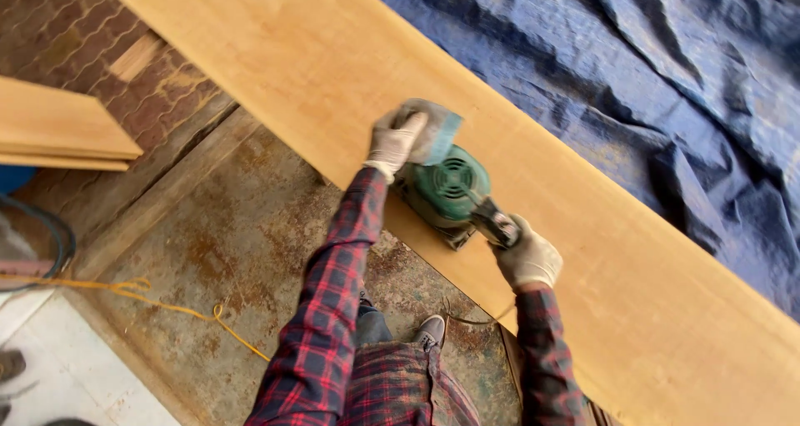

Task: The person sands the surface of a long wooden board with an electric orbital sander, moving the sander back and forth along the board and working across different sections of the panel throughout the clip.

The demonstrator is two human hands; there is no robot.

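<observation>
Two gloved hands on one green sander, on a long plank.

The left hand [396, 140] curls closed over the sander's [446, 191] front knob; the right hand [527, 258] grips its rear handle. The sander sits flat on the plank [583, 226], near its closer edge, one blue tarp [650, 76] beyond.

A crumpled blue tarpaulin [667, 84] covers the upper right; rust-stained concrete floor [242, 234] meets reddish brick paving [75, 51], a yellow cord [167, 305] trailing across, daylight overall.
</observation>
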